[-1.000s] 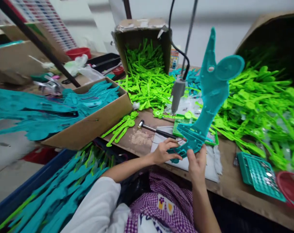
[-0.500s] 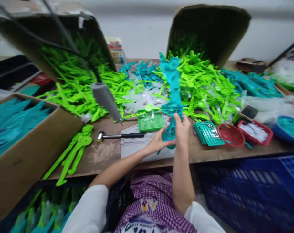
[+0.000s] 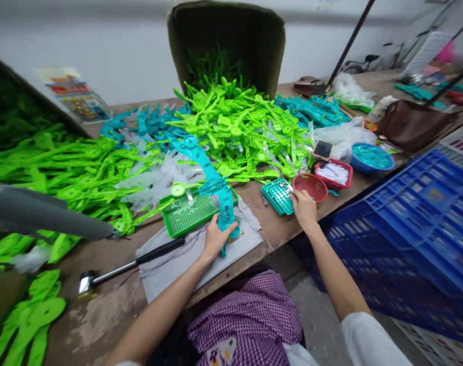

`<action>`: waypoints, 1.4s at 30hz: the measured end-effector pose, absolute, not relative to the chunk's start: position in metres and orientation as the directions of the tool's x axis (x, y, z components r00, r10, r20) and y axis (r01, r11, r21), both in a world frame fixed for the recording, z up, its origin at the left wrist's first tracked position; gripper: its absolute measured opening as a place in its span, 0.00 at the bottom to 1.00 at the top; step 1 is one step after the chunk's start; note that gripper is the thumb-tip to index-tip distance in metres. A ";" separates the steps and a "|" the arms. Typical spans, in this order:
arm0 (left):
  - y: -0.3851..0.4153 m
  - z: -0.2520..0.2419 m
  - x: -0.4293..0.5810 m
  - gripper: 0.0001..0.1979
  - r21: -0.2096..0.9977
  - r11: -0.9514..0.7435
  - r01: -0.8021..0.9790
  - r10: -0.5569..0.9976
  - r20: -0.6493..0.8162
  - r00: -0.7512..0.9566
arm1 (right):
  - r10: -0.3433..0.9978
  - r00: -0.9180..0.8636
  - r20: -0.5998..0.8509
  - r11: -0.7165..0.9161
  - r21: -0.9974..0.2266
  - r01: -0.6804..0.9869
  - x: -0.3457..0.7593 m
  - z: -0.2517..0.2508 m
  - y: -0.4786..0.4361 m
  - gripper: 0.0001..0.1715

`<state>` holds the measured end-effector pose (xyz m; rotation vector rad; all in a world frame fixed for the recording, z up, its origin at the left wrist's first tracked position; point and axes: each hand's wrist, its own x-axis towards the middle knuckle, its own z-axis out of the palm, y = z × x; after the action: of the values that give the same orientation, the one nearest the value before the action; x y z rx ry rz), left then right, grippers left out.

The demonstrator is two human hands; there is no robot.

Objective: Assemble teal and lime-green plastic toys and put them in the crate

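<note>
My left hand (image 3: 215, 236) is closed round the lower end of a long teal plastic part (image 3: 208, 175), which lies across a green perforated tray (image 3: 185, 213) and a grey cloth (image 3: 193, 259). My right hand (image 3: 303, 206) rests at the edge of a small teal tray (image 3: 278, 196) of small metal pieces, fingers curled on it; what they pinch is too small to see. A small red bowl (image 3: 311, 185) sits just right of that hand.
Heaps of bright green plastic parts (image 3: 235, 127) spill from a tipped cardboard box (image 3: 231, 40). A hammer (image 3: 128, 267) lies on the bench. A grey hanging tool (image 3: 44, 216) is at left. A blue crate (image 3: 418, 218) stands to the right, below the bench edge.
The view swung right. The teal part went from upright in both hands to lying on the bench under my left hand. My right hand let go and moved right to the small teal tray.
</note>
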<state>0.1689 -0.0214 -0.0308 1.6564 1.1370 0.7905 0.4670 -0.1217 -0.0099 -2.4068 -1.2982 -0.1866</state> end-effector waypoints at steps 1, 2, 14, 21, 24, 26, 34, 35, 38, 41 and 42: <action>-0.021 -0.031 0.168 0.24 0.935 -0.130 0.330 0.932 0.002 0.361 | 0.801 0.536 0.267 -0.493 -0.214 0.844 0.467 -0.009 -0.117 0.19; -0.021 -0.030 0.168 0.24 0.931 -0.136 0.339 0.932 0.004 0.363 | 0.824 0.512 0.242 -0.486 -0.162 0.859 0.466 -0.008 -0.114 0.19; -0.022 -0.023 0.167 0.29 0.886 -0.128 0.445 0.925 -0.055 0.376 | 0.913 0.387 0.127 -0.372 -0.130 0.919 0.467 0.003 -0.106 0.18; -0.014 -0.022 0.169 0.32 0.825 -0.089 0.558 0.945 -0.108 0.310 | 0.864 0.491 0.112 -0.472 -0.162 0.867 0.470 0.029 -0.114 0.19; -0.012 -0.016 0.171 0.32 0.805 -0.039 0.592 0.945 -0.163 0.283 | 0.879 0.474 0.052 -0.460 -0.166 0.872 0.470 0.029 -0.116 0.16; -0.011 -0.014 0.171 0.31 0.790 -0.039 0.612 0.946 -0.168 0.277 | 0.887 0.461 0.031 -0.450 -0.169 0.877 0.471 0.027 -0.115 0.16; -0.010 -0.013 0.172 0.31 0.791 -0.065 0.608 0.947 -0.142 0.286 | 0.890 0.455 0.030 -0.441 -0.195 0.876 0.482 0.025 -0.111 0.16; -0.010 -0.013 0.172 0.30 0.792 -0.076 0.606 0.946 -0.136 0.296 | 0.890 0.455 0.035 -0.440 -0.201 0.875 0.482 0.025 -0.110 0.15; -0.012 -0.013 0.172 0.30 0.788 -0.097 0.608 0.945 -0.118 0.304 | 0.891 0.449 0.064 -0.423 -0.236 0.875 0.480 0.027 -0.111 0.13; -0.016 -0.013 0.171 0.30 0.810 -0.108 0.576 0.939 -0.107 0.326 | 0.884 0.448 0.135 -0.395 -0.299 0.869 0.479 0.031 -0.119 0.11; -0.017 -0.014 0.171 0.29 0.828 -0.117 0.549 0.935 -0.096 0.343 | 0.875 0.453 0.169 -0.385 -0.325 0.864 0.480 0.033 -0.123 0.12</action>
<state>0.1708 -0.0170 -0.0137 1.7859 1.3166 0.5915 0.4798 -0.1230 0.0325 -2.3432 -1.4719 0.0428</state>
